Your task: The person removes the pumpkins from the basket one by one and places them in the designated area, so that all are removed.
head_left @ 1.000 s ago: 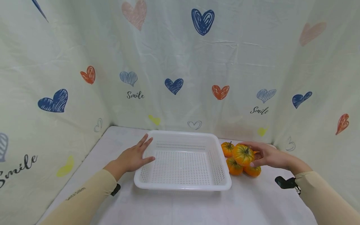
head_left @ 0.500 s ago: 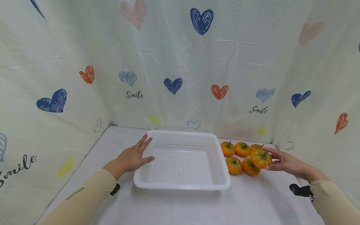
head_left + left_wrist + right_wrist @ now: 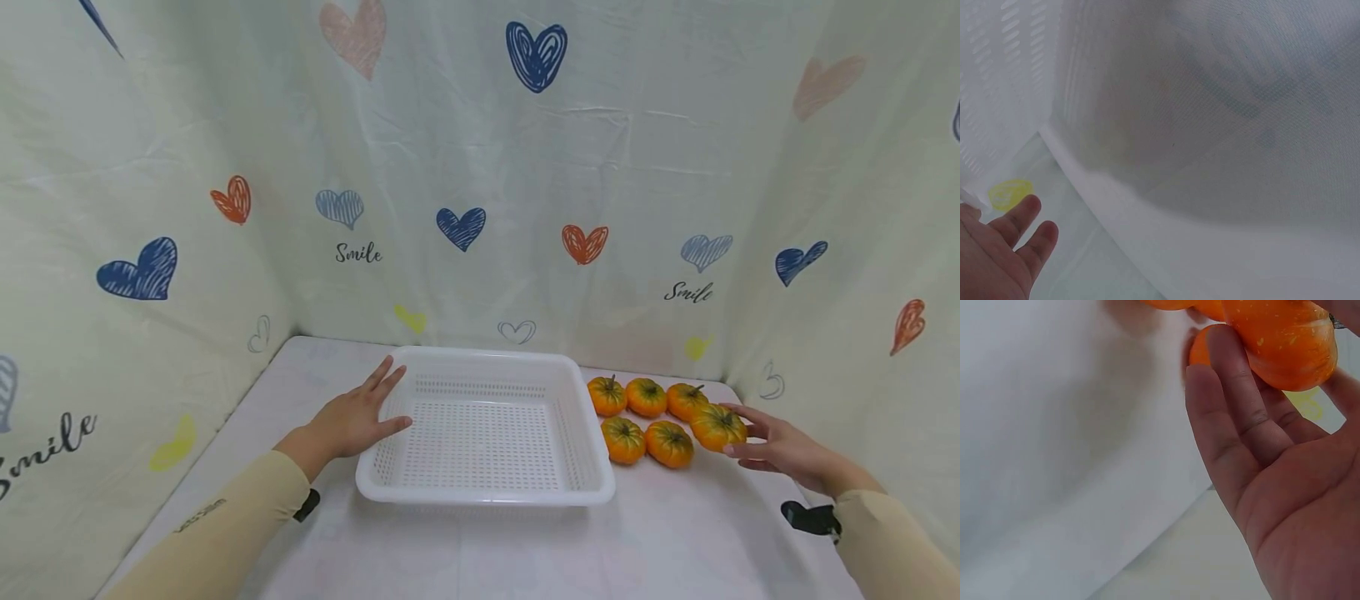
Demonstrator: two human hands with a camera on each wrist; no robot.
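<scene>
On the left rim of a white plastic basket rests my left hand, its fingers spread. The left wrist view catches part of that hand beside the basket's slotted wall. At the right, my right hand holds a small orange pumpkin with green-streaked top between thumb and fingers. Seen from below in the right wrist view, this pumpkin sits against the fingertips. It is just right of a back-row pumpkin and a front-row pumpkin. Whether it touches the table is unclear.
More small pumpkins, such as one by the basket's right wall and another behind, lie in two rows. The white-covered table meets a curtain printed with hearts at the back and sides.
My right hand has carried the pumpkin rightward and lower, from above the other pumpkins to the right end of the front row. The left hand stays on the rim.
</scene>
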